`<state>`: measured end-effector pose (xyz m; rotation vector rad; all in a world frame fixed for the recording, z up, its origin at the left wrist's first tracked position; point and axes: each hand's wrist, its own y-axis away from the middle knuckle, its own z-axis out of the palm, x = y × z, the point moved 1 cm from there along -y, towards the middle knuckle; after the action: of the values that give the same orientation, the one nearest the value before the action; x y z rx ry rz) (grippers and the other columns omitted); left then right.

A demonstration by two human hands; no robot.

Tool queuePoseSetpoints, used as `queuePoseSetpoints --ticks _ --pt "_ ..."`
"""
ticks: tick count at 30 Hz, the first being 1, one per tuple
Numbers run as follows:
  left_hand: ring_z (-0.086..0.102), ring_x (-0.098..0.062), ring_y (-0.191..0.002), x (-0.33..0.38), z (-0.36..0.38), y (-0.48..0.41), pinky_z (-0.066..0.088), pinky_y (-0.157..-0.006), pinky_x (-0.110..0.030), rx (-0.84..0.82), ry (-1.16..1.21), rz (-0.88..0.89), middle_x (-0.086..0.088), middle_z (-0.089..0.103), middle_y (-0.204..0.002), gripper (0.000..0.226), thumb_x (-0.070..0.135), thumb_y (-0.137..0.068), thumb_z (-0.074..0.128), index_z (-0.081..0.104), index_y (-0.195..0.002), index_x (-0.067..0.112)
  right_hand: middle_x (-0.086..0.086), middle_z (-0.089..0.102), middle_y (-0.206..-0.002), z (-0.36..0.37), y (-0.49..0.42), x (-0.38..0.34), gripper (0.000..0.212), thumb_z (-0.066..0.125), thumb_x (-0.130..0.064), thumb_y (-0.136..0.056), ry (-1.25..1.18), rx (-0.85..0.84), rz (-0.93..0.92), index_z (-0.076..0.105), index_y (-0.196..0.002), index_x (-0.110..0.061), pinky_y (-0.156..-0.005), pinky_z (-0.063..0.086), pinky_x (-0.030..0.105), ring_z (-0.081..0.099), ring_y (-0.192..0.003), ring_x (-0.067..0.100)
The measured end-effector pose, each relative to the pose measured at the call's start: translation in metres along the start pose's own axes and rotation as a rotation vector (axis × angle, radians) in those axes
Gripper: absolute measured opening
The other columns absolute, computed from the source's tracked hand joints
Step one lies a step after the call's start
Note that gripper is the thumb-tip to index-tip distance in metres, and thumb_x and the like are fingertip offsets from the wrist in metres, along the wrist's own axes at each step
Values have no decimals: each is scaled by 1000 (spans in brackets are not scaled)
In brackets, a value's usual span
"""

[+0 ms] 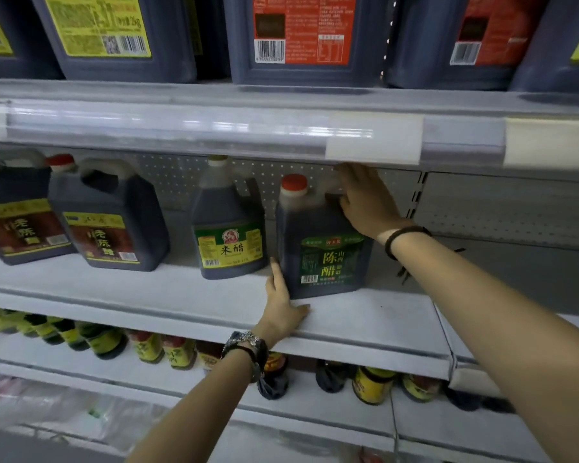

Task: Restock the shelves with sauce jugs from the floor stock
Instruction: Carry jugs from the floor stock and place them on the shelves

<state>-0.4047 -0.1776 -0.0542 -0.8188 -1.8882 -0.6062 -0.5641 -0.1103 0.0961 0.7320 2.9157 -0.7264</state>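
Note:
A dark vinegar jug [318, 242] with a red cap and a green label stands upright on the middle shelf [365, 315]. My right hand [361, 198] is over its handle at the top right, fingers wrapped round the handle. My left hand [283, 302] lies flat on the shelf with straight fingers against the jug's lower left corner. To its left stands a jug [229, 225] with a yellow-green label, then two jugs [109, 215] with brown and yellow labels.
The shelf above [181, 128] carries several big dark jugs [301, 38] with yellow or red labels. Bare shelf lies right of the held jug, up to the bay divider [418, 195]. Small bottles [371, 384] line the shelf below.

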Motion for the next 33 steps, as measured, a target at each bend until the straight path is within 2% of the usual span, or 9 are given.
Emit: queuePoseSetpoints --ticks 3,5,8,12,17,22,26,29,33 --pt "10 -22 -146 5 -4 21 15 -117 -28 -61 -47 76 -7 0 -158 105 1 -87 62 -23 -147 19 3 -2 -159 -4 17 -6 72 42 -2 -91 25 -112 141 5 -151 -17 -116 -4 52 -3 -147 22" --pt "9 -19 -146 10 -11 30 16 -118 -30 -49 -47 137 -3 3 -159 100 0 -88 60 -17 -148 21 1 -15 -158 -8 30 -15 81 43 0 -90 52 -170 192 -6 -151 -20 -115 -9 55 -12 -146 21" --pt "12 -15 -145 26 -23 39 19 -118 -30 -46 -6 200 1 12 -157 93 -3 -89 57 -10 -150 19 1 -18 -157 -16 49 -25 82 44 -3 -91 86 -234 211 -9 -150 -20 -112 -11 59 -17 -145 21" --pt "19 -17 -144 45 -39 53 20 -104 -16 -112 -36 223 1 14 -157 90 -2 -91 54 -9 -151 18 -1 -6 -159 -28 83 -35 70 41 -17 -95 71 -225 219 -1 -152 -20 -111 -11 61 -9 -146 20" --pt "24 -22 -142 53 -54 81 23 -112 -27 -191 -212 297 -6 21 -157 72 14 -96 52 8 -152 17 6 38 -145 -47 126 -52 48 40 -20 -96 77 -131 322 33 -143 -18 -111 -7 59 21 -140 23" --pt "45 -26 -125 53 -60 112 32 -101 -23 -275 -327 348 -14 36 -143 51 20 -99 46 31 -148 21 1 44 -139 -57 174 -70 33 41 -21 -95 122 -170 355 52 -126 -21 -112 -8 58 27 -136 20" --pt "53 -24 -112 55 -59 138 35 -89 -21 -315 -321 396 -11 49 -131 46 22 -100 44 35 -145 19 2 49 -135 -63 214 -80 30 40 -22 -95 157 -225 389 58 -119 -20 -114 4 53 34 -131 22" --pt "58 -20 -92 57 -58 157 42 -79 -24 -377 -276 409 -8 60 -111 42 22 -100 44 40 -141 16 2 54 -128 -67 245 -84 27 40 -21 -95 154 -216 412 63 -110 -19 -111 17 47 40 -124 23" --pt "57 -18 -78 55 -48 175 49 -75 -28 -406 -278 438 -9 64 -92 28 20 -100 45 56 -124 9 4 61 -117 -74 287 -89 26 41 -20 -93 150 -180 454 64 -105 -18 -101 27 42 48 -113 25"
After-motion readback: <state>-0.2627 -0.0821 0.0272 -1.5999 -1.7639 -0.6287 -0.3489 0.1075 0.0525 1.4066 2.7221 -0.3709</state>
